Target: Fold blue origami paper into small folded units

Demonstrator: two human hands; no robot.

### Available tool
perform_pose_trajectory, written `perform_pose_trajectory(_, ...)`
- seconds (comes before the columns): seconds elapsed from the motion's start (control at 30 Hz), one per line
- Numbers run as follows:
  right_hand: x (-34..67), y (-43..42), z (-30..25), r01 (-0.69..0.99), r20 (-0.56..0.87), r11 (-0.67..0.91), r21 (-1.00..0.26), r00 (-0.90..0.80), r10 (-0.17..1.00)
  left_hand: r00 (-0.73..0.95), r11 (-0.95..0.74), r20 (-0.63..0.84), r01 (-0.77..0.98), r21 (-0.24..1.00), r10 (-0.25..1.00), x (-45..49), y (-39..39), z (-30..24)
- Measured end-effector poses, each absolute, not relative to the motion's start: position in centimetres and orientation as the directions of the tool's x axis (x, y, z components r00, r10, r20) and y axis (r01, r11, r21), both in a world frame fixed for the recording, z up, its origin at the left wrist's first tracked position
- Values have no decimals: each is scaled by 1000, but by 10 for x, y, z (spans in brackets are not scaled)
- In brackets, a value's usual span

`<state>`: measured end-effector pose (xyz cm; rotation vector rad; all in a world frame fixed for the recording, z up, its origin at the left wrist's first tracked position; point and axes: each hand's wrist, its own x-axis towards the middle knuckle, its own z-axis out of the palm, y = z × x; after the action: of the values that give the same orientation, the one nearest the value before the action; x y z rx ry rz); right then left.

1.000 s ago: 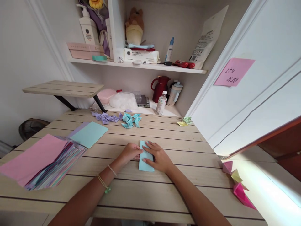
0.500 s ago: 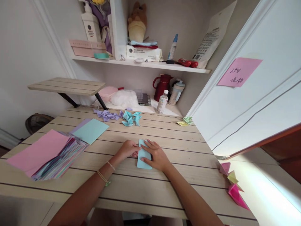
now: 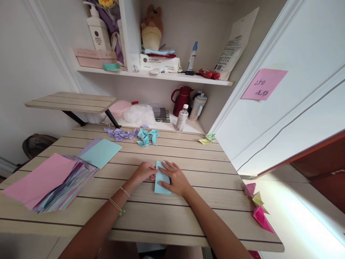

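A light-blue sheet of origami paper (image 3: 161, 187), folded into a narrow upright strip, lies flat on the wooden table before me. At its left edge, my left hand (image 3: 144, 171) is closed, its thumb and curled fingers pinching the edge; part of the grip is hidden. My right hand (image 3: 176, 178) rests on the strip with fingers spread, pressing it down from the right. Folded turquoise paper pieces (image 3: 144, 137) and purple paper pieces (image 3: 118, 134) sit farther back on the table.
A stack of coloured paper (image 3: 66, 190) lies at left beside a loose light-blue sheet (image 3: 102, 153). Pink and yellow folded pieces (image 3: 261, 217) line the right edge; green and yellow ones (image 3: 210, 138) sit behind. A bottle (image 3: 182, 118) and small raised shelf (image 3: 71, 100) stand at the back.
The whole view has shifted slightly, so things appear a little farther left. Both hands keep nearly the same pose on the blue paper.
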<state>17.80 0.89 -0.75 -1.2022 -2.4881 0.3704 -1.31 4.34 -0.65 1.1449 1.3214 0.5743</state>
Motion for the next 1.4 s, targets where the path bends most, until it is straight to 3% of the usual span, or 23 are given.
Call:
perform_pose_trajectory(0.57,178,9,-9,695,209,602,-393,-571,794,162,286,-352,331,900,922,-8,39,-11)
perform_pose_trajectory(0.7,178,9,-8,700,191,596,-393,-572,798,158,227,-317,418,879,935,-7,34,-6)
perform_pose_trajectory(0.77,178,9,-8,708,181,589,-389,-568,803,144,80,-186,542,836,972,-11,30,0)
perform_pose_trajectory(0.83,178,8,-7,713,175,584,-388,-565,806,163,-160,61,708,688,985,-18,25,7)
perform_pose_trajectory(0.93,178,8,-6,714,174,582,-390,-563,808,372,-446,247,750,488,895,-31,21,14)
perform_pose_trajectory(1.1,178,8,-7,708,174,588,-390,-571,803,549,-594,228,742,311,804,-40,20,8)
perform_pose_trajectory(1.4,178,9,-6,701,172,606,-376,-590,789,560,-569,122,771,285,820,-41,24,0)
